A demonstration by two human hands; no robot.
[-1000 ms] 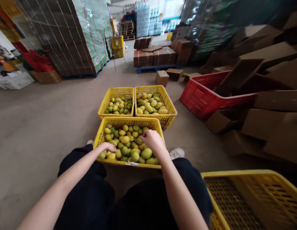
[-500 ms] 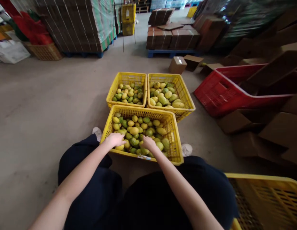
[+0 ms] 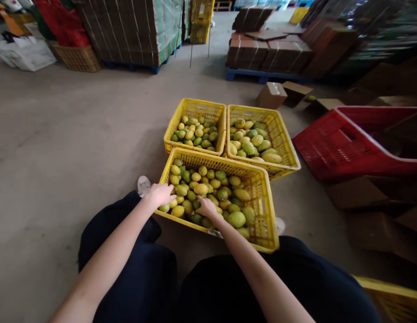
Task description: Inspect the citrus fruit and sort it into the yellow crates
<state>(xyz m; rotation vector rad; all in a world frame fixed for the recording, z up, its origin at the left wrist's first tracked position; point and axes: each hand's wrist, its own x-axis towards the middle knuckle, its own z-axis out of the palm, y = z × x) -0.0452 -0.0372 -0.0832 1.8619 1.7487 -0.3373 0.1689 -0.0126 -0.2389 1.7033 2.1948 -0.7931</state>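
L hand (image 3: 160, 194) & R hand (image 3: 207, 208) part-open, loosely bent, both at yellow-green fruit (image 3: 200, 189) in nearest yellow crate (image 3: 273, 216); can't tell if gripping any.

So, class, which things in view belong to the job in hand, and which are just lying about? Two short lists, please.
Belonging: left hand, right hand, green and yellow fruit, front yellow crate; probably back left crate and back right crate, holding similar fruit.

Apparently lying about: red crate, small cardboard box, bundled cardboard, brown basket.

Right hand (image 3: 208, 208) seems to hide some fruit (image 3: 200, 189).
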